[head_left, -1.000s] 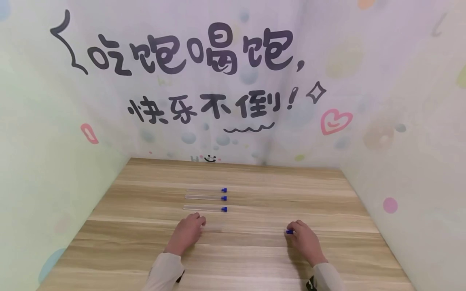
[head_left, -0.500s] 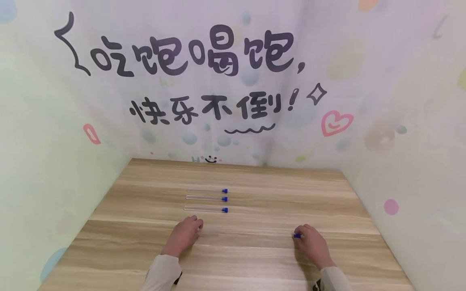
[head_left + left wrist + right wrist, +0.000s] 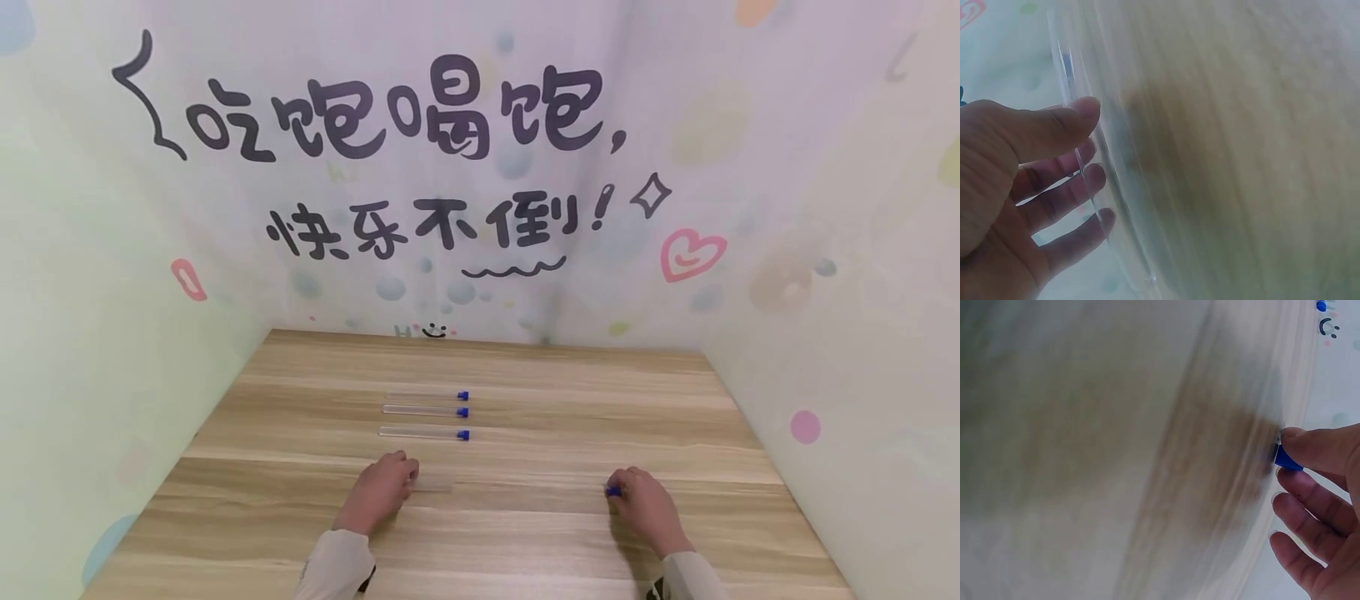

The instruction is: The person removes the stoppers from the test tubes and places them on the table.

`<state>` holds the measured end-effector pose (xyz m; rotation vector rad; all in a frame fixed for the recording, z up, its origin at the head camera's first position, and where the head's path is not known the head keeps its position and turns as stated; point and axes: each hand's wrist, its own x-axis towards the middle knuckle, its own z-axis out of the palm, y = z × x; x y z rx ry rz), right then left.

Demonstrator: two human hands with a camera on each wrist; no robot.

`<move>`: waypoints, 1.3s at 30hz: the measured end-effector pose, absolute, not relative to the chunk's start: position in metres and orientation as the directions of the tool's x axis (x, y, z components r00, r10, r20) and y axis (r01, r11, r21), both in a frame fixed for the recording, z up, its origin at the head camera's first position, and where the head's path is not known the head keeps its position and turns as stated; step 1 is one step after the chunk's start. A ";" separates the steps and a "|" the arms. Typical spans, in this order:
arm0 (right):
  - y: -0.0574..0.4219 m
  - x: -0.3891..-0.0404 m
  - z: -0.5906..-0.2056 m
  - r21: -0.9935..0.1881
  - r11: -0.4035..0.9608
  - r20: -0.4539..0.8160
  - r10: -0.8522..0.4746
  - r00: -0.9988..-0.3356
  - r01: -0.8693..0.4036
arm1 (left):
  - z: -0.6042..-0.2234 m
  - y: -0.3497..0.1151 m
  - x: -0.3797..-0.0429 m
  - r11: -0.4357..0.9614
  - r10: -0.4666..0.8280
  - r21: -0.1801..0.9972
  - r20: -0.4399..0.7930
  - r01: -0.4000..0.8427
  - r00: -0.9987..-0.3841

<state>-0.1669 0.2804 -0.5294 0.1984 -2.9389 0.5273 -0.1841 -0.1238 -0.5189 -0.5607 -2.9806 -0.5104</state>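
My left hand holds a clear test tube between thumb and fingers, low over the wooden table. In the head view the tube is faint, sticking out to the right of the fingertips. Off to the right, my right hand pinches a small blue cap between thumb and index finger, its other fingers loosely bent. Tube and cap are well apart. Beyond the left hand lie three clear tubes with blue caps, in parallel: the nearest tube, the middle tube and the farthest tube.
The wood-grain table ends at a printed back wall with dark lettering and pale dots. Light side walls close in on both sides.
My right hand has shifted right and slightly nearer, still pinching the blue cap. The left hand has drawn back a little, away from the row of tubes, which stay in place.
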 end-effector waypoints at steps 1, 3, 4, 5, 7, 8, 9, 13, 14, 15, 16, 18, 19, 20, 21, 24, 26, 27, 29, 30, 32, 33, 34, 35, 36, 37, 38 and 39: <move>0.281 -0.167 -0.530 -0.334 0.929 0.168 -0.107 -0.980 -0.159 | -0.520 -0.124 -0.184 0.879 0.342 0.306 0.128 0.365 -0.931; 0.280 -0.167 -0.530 -0.336 0.929 0.161 -0.107 -0.981 -0.157 | -0.522 -0.125 -0.183 0.877 0.346 0.304 0.137 0.372 -0.928; 0.280 -0.168 -0.531 -0.336 0.929 0.157 -0.107 -0.982 -0.155 | -0.523 -0.125 -0.183 0.875 0.347 0.306 0.140 0.374 -0.927; 0.280 -0.168 -0.531 -0.337 0.929 0.150 -0.105 -0.983 -0.151 | -0.524 -0.125 -0.184 0.875 0.348 0.306 0.140 0.374 -0.927; 0.280 -0.168 -0.532 -0.341 0.929 0.140 -0.104 -0.985 -0.147 | -0.525 -0.125 -0.183 0.875 0.349 0.307 0.137 0.375 -0.927; 0.280 -0.168 -0.532 -0.344 0.928 0.134 -0.102 -0.986 -0.143 | -0.526 -0.126 -0.184 0.874 0.349 0.309 0.135 0.374 -0.927; 0.280 -0.168 -0.532 -0.348 0.927 0.131 -0.103 -0.986 -0.143 | -0.526 -0.126 -0.184 0.876 0.347 0.309 0.131 0.371 -0.929; 0.279 -0.167 -0.531 -0.355 0.925 0.118 -0.103 -0.988 -0.139 | -0.528 -0.126 -0.183 0.880 0.335 0.314 0.122 0.357 -0.934; 0.279 -0.167 -0.531 -0.356 0.924 0.115 -0.104 -0.988 -0.138 | -0.528 -0.126 -0.183 0.880 0.333 0.315 0.123 0.355 -0.935; 0.279 -0.167 -0.531 -0.357 0.924 0.113 -0.103 -0.988 -0.137 | -0.528 -0.126 -0.183 0.881 0.331 0.314 0.123 0.353 -0.935; 0.279 -0.167 -0.531 -0.355 0.925 0.112 -0.103 -0.988 -0.137 | -0.528 -0.126 -0.183 0.881 0.331 0.315 0.125 0.353 -0.935; 0.279 -0.167 -0.530 -0.356 0.924 0.111 -0.102 -0.989 -0.135 | -0.528 -0.125 -0.182 0.880 0.329 0.316 0.131 0.354 -0.935; 0.279 -0.167 -0.530 -0.357 0.924 0.110 -0.101 -0.989 -0.134 | -0.528 -0.125 -0.182 0.880 0.331 0.315 0.134 0.357 -0.934; 0.279 -0.167 -0.531 -0.358 0.924 0.110 -0.102 -0.989 -0.135 | -0.527 -0.125 -0.182 0.880 0.330 0.313 0.140 0.358 -0.933; 0.280 -0.167 -0.531 -0.358 0.924 0.110 -0.102 -0.989 -0.135 | -0.527 -0.126 -0.182 0.881 0.329 0.311 0.143 0.358 -0.933; 0.280 -0.167 -0.532 -0.358 0.923 0.112 -0.105 -0.988 -0.139 | -0.526 -0.126 -0.181 0.886 0.318 0.306 0.145 0.348 -0.937; 0.280 -0.167 -0.532 -0.355 0.924 0.113 -0.109 -0.988 -0.142 | -0.524 -0.126 -0.180 0.889 0.309 0.309 0.138 0.338 -0.941; 0.280 -0.167 -0.532 -0.353 0.924 0.114 -0.110 -0.987 -0.144 | -0.524 -0.127 -0.179 0.891 0.305 0.311 0.133 0.332 -0.943; 0.280 -0.167 -0.531 -0.352 0.925 0.114 -0.113 -0.987 -0.146 | -0.522 -0.127 -0.179 0.891 0.301 0.316 0.125 0.326 -0.945; 0.280 -0.167 -0.531 -0.348 0.926 0.114 -0.116 -0.987 -0.149 | -0.522 -0.127 -0.179 0.891 0.300 0.319 0.123 0.324 -0.946; 0.280 -0.167 -0.529 -0.346 0.926 0.114 -0.121 -0.986 -0.153 | -0.521 -0.128 -0.180 0.887 0.304 0.324 0.125 0.328 -0.944; 0.279 -0.167 -0.528 -0.347 0.925 0.112 -0.122 -0.986 -0.154 | -0.522 -0.129 -0.180 0.885 0.305 0.329 0.122 0.328 -0.945; 0.279 -0.167 -0.527 -0.346 0.925 0.111 -0.125 -0.986 -0.156 | -0.521 -0.130 -0.181 0.883 0.308 0.332 0.122 0.332 -0.943; 0.278 -0.167 -0.526 -0.344 0.926 0.110 -0.128 -0.986 -0.159 | -0.521 -0.130 -0.181 0.881 0.312 0.333 0.125 0.336 -0.942; 0.278 -0.168 -0.525 -0.340 0.927 0.111 -0.130 -0.985 -0.161 | -0.521 -0.131 -0.182 0.880 0.315 0.332 0.127 0.340 -0.940; 0.277 -0.168 -0.524 -0.337 0.927 0.114 -0.132 -0.985 -0.163 | -0.521 -0.131 -0.182 0.879 0.318 0.331 0.129 0.343 -0.939; 0.276 -0.169 -0.524 -0.335 0.927 0.118 -0.136 -0.984 -0.168 | -0.520 -0.131 -0.183 0.878 0.319 0.331 0.130 0.344 -0.939; 0.275 -0.169 -0.524 -0.333 0.927 0.124 -0.139 -0.983 -0.173 | -0.519 -0.132 -0.183 0.878 0.320 0.331 0.132 0.346 -0.938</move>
